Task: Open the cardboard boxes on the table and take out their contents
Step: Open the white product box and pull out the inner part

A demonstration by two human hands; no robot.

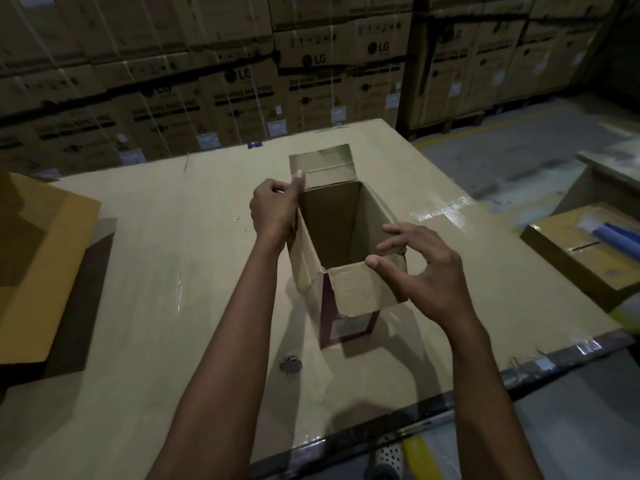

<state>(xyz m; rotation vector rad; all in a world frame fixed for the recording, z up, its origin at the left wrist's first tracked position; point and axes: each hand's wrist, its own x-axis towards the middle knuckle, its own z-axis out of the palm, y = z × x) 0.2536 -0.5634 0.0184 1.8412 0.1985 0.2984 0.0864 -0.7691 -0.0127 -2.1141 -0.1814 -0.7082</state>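
A tall narrow cardboard box [349, 289] stands upright in the middle of the table [173, 271], its top flaps folded outward and its inside dark and bare as far as I can see. My left hand [273, 209] grips the box's left wall at the far corner, thumb up against the rear flap. My right hand [422, 271] hovers at the near right corner with fingers spread; the thumb touches the front flap.
An open yellow-brown box [38, 271] lies at the table's left edge. Another box [581, 251] holding a blue tube sits off to the right. A small dark object [291, 365] lies on the table near the front. Stacked appliance cartons [242, 95] fill the background.
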